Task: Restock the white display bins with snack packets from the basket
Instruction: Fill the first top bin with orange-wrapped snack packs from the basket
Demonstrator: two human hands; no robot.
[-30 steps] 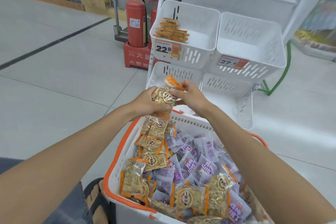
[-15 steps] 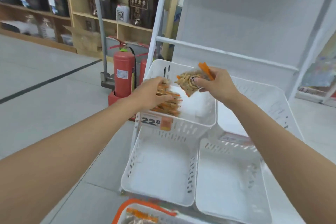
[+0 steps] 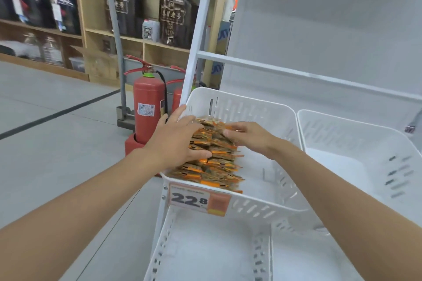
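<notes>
Two grips flank the snack packets [image 3: 214, 164], a front-to-back row along the left wall of the white display bin [image 3: 246, 109]: left grip [image 3: 175, 143] released, pressing flat; right grip [image 3: 251, 138], rearward, hold undeterminable.

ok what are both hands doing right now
left hand: open, pressing the packets
right hand: touching the packets, grip cannot be told

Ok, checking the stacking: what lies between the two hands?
Head view: the row of orange snack packets in the upper left bin, flanked by left hand and right hand.
</notes>
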